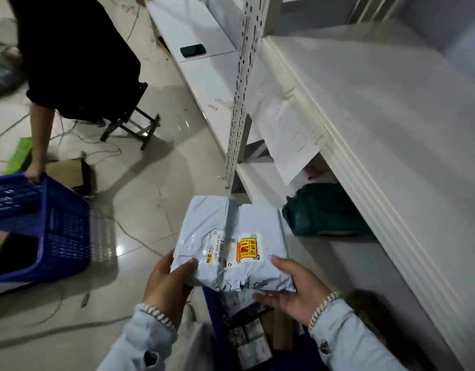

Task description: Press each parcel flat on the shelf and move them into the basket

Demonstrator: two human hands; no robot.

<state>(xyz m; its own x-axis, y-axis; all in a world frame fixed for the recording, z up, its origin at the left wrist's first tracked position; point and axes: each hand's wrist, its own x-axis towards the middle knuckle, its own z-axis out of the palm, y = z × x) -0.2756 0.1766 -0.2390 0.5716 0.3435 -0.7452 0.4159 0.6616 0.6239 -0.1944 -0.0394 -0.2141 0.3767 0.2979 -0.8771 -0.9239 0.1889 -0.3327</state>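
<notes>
Above the blue basket [212, 311], a grey poly-mailer parcel [231, 245] is gripped at its near corners by left hand [166, 279] and right hand [290, 287], fingers curled; a loose release risks missing the basket.

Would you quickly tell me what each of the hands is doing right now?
Left hand: grips the left edge of the grey parcel, thumb on top.
Right hand: holds the same parcel's right edge, fingers beneath.
</notes>
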